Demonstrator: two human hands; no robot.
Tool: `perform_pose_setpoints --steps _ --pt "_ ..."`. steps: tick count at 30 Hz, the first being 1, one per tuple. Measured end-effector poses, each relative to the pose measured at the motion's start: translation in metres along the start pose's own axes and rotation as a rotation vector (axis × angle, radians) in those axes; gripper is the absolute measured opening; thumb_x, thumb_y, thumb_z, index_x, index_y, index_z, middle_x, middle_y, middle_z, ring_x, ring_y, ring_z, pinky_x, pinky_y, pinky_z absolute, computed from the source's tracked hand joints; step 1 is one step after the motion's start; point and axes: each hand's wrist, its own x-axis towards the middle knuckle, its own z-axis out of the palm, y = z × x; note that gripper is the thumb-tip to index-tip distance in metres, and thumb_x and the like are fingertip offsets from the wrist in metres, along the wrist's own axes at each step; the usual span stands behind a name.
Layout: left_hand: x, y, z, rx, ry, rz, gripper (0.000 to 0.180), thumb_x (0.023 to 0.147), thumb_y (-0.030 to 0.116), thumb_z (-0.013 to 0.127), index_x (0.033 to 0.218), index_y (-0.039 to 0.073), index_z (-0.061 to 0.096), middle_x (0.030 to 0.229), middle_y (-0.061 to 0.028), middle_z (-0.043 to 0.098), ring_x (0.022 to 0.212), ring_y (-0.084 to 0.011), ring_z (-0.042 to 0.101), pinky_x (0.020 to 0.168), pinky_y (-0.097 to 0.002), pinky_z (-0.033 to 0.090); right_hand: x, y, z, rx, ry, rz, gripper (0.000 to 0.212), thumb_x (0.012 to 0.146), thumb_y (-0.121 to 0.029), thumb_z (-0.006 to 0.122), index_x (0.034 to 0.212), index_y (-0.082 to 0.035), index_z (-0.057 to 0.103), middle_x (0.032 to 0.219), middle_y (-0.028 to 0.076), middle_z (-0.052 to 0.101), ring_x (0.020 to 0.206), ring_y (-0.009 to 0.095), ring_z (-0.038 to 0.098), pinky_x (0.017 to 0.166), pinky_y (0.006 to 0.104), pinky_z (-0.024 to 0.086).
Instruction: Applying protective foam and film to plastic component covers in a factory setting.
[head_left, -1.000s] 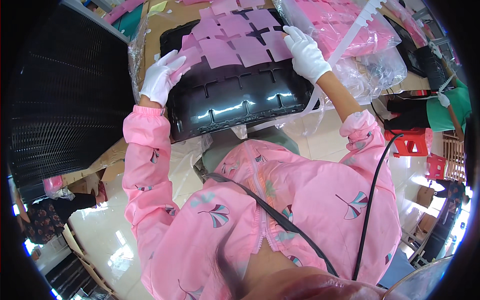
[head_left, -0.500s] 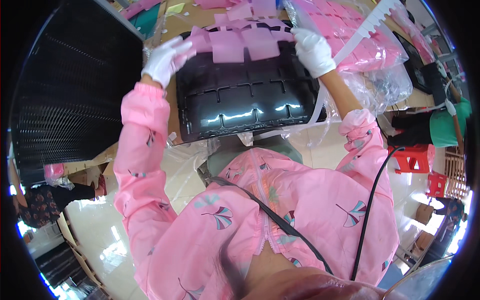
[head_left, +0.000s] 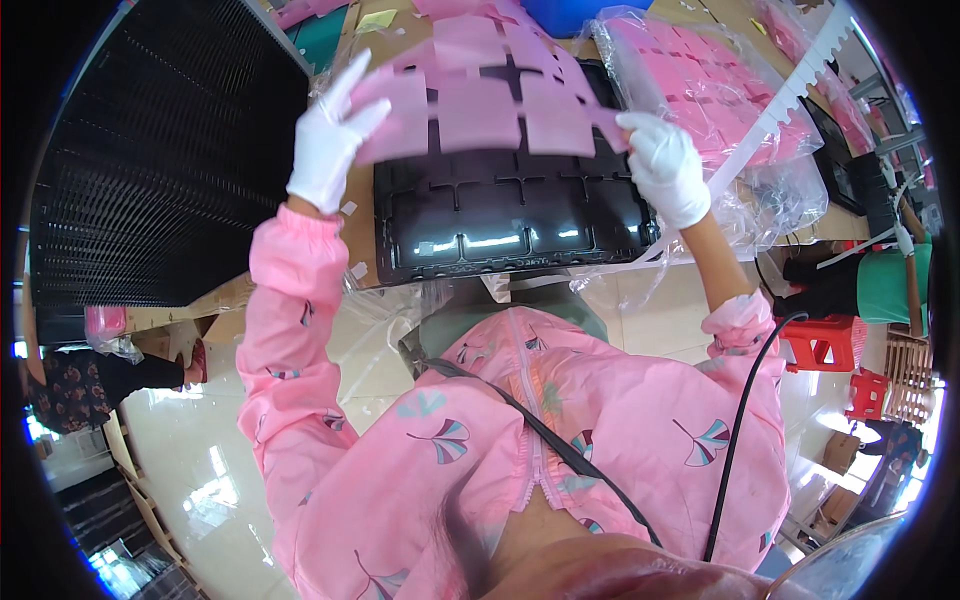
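Observation:
A thin pink cut-out sheet (head_left: 478, 115), made of joined square pads with gaps between them, hangs over a glossy black molded tray (head_left: 500, 215). My right hand (head_left: 668, 170), in a white glove, is closed on the sheet's right corner. On the other side my gloved left hand (head_left: 328, 150) has its fingers stretched and its thumb apart, at the sheet's left edge. Whether that thumb touches the sheet is hard to tell. The far part of the tray is covered by the sheet.
A clear plastic bag of pink sheets (head_left: 700, 85) lies right of the tray, beside a white notched strip (head_left: 780, 105). To the left stands a large black ribbed panel (head_left: 170, 160). A blue container (head_left: 575, 15) sits behind. Red stools (head_left: 825, 345) and other people are farther off.
The pink sheet has been lifted and spread toward me over the tray. My left hand's fingers have opened upward, and the right hand still grips the corner. The view has shifted slightly.

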Motion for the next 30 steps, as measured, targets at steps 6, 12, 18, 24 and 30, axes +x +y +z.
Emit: perform_pose_setpoints --steps 6,12,18,24,30 --pt "-0.031 -0.01 0.002 0.071 -0.085 -0.174 0.059 0.082 -0.002 0.062 0.137 0.011 0.045 0.133 -0.0073 0.051 0.117 -0.012 0.049 0.097 -0.0241 0.039 -0.028 -0.009 0.009 0.081 -0.16 0.043 0.016 0.065 0.001 0.058 0.08 -0.003 0.059 0.093 0.011 0.065 0.076 0.031 0.063 0.065 0.0393 0.052" --pt "-0.043 0.013 0.021 0.133 -0.088 -0.116 0.054 0.084 -0.006 0.058 0.136 0.007 0.046 0.135 -0.0092 0.049 0.11 -0.0095 0.052 0.087 -0.0217 0.047 -0.017 -0.015 0.0 0.101 -0.135 0.023 0.016 0.064 0.004 0.057 0.079 -0.001 0.058 0.096 0.012 0.065 0.08 0.032 0.062 0.068 0.0404 0.051" --pt "-0.062 -0.016 0.017 0.279 -0.118 -0.309 0.057 0.081 -0.004 0.06 0.136 0.006 0.045 0.133 -0.0075 0.052 0.112 -0.0103 0.052 0.084 -0.0216 0.046 -0.033 -0.018 0.011 0.082 -0.233 0.043 0.012 0.068 -0.001 0.059 0.08 -0.004 0.061 0.09 0.009 0.066 0.078 0.029 0.064 0.066 0.0388 0.052" --pt "-0.058 -0.01 0.016 0.304 -0.16 -0.346 0.061 0.078 0.0 0.062 0.136 0.01 0.046 0.131 -0.009 0.054 0.104 -0.0142 0.057 0.087 -0.0247 0.045 -0.039 -0.023 0.008 0.087 -0.291 0.061 0.012 0.069 -0.003 0.059 0.08 -0.004 0.062 0.091 0.009 0.067 0.079 0.028 0.064 0.067 0.0388 0.052" --pt "-0.074 -0.031 0.011 0.123 -0.228 -0.405 0.062 0.076 0.0 0.064 0.135 0.009 0.047 0.136 -0.0153 0.048 0.128 -0.0209 0.042 0.107 -0.0279 0.029 -0.042 -0.03 -0.002 0.101 -0.344 0.087 0.013 0.068 -0.002 0.057 0.079 -0.004 0.062 0.092 0.009 0.067 0.08 0.028 0.064 0.069 0.0388 0.052"
